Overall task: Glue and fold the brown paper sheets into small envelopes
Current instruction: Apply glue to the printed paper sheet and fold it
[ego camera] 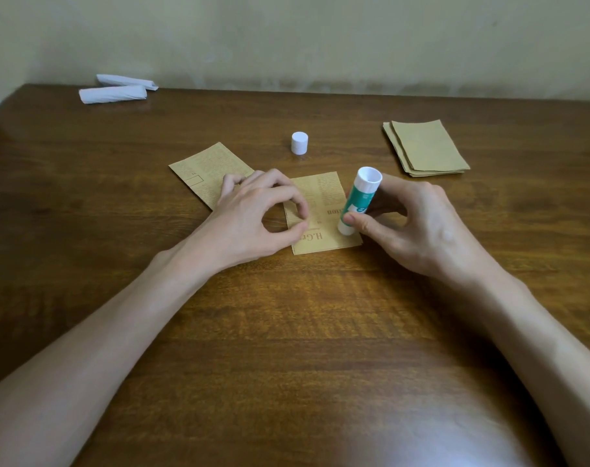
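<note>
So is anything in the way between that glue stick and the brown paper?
Nothing visible. The right hand holds the glue stick with its lower end on the right edge of the brown sheet; the left hand touches its left side, clear of the stick.

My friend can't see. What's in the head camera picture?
A right hand holds a green glue stick tip-down on a printed brown sheet that the left hand holds on a table. A white cap and a stack of brown sheets lie beyond.
</note>
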